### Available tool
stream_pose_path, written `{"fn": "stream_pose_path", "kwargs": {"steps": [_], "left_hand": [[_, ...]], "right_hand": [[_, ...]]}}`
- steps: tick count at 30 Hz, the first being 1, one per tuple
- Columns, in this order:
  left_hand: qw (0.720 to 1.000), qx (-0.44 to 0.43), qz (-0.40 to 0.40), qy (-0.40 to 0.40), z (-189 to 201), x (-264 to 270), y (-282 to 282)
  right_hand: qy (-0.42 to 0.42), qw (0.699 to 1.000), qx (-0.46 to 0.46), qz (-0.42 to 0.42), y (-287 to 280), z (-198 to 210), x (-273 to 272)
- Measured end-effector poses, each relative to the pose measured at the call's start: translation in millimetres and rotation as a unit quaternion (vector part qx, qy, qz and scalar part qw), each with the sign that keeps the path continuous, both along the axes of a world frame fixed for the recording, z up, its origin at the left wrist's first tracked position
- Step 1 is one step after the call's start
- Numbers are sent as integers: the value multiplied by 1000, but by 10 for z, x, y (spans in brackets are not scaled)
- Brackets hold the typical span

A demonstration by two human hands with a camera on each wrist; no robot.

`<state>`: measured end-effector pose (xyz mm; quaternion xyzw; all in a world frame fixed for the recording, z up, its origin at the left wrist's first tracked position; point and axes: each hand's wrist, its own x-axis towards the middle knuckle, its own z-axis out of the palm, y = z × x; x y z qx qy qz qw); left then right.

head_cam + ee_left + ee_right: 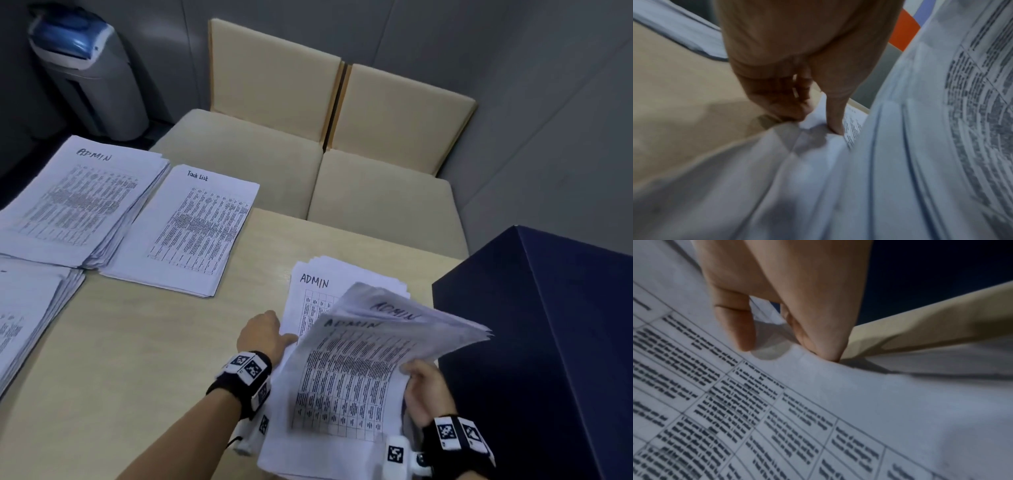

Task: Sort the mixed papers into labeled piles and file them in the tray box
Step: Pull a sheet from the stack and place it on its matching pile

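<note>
- Two hands work near the worktop's (144, 342) right edge.
- Right hand (426, 390) pinches lifted ADMIN sheets (359, 370).
- Left hand (263, 334) pinches the ADMIN pile (310, 291) underneath, beside the dark blue box (548, 342).

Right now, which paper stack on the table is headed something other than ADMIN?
The thin stack headed "Task List", just right of the thick far-left ADMIN pile. The sheets by the hands read ADMIN too; the near-left stack's heading is not visible.

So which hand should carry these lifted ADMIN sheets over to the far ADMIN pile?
Probably the left hand: that ADMIN pile lies far left. The right hand pinches the lifted ADMIN sheets' right edge beside the dark box.
</note>
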<state>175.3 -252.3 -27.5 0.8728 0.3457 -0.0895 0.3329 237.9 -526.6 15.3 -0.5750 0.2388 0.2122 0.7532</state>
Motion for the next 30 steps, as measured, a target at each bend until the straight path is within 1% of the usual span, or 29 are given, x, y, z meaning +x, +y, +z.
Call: {"fn": "stream_pose_path", "kwargs": {"steps": [2,4,6,8,10,12,14,15,17,19,20,21,22,24,25,26,28,30], "left_hand": [[999,-7,15,-40,35,-25,32],[998,39,-6,-51,90,-60,89],[993,96,-53,-41,128,-86,167],[985,136,-109,-8,179,-98,257],[967,194,-165,26,243,-106,332],[947,243,-207,25,320,-122,364],[939,252,-235,-5,415,-139,359],[941,234,-242,-24,436,-140,356],[956,139,-247,-80,449,-138,374],[967,8,-202,-156,459,-151,388],[964,-61,-160,-203,469,-165,374],[955,-133,-112,-240,493,-182,347],[940,-205,-71,-263,512,-202,314],[906,-322,-10,-275,531,-213,269],[894,-356,6,-274,527,-206,271],[885,-376,17,-274,496,-198,285],[887,-371,36,-272,403,-175,318],[901,-335,55,-271,371,-168,333]], "right_hand": [[10,1000,0,10,18,54,-20],[19,1000,-2,17,23,50,-10],[19,1000,-3,14,41,37,-10],[21,1000,9,22,55,8,-4],[25,999,8,23,87,-8,10],[37,999,16,27,118,5,-3],[62,998,19,14,176,52,-16],[63,998,13,8,186,59,-20],[65,998,-5,-1,190,64,-1],[61,998,-14,-7,198,118,1],[68,998,-3,-7,232,189,-19],[78,997,9,-2,229,197,-20],[84,996,18,26,230,194,-23],[80,996,-8,44,207,141,-46],[61,998,-8,29,161,46,-14],[43,999,6,28,153,43,0],[8,1000,16,25,140,45,33],[-12,1000,-7,13,137,54,44]]}}
